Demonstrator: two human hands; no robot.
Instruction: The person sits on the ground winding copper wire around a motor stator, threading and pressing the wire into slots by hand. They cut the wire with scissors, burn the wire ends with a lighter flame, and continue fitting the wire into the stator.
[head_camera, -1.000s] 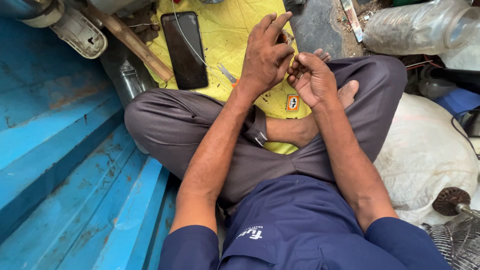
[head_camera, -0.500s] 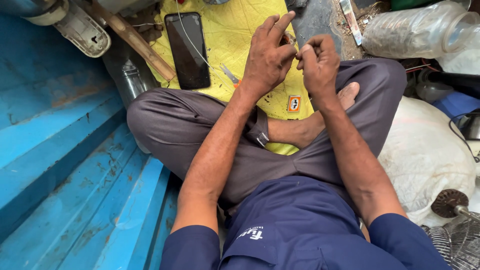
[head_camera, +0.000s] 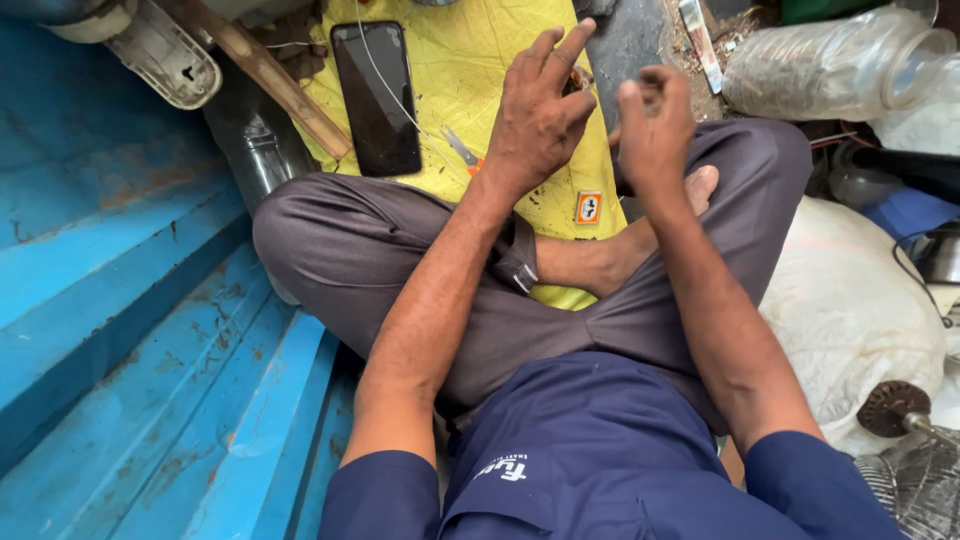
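Two hands (head_camera: 600, 125) now parted, one phone (head_camera: 377, 97)

One head-worn camera looks steeply down from close above the crumpled yellow plastic sheet (head_camera: 470, 90), which lies at the top centre, beyond the crossed legs.
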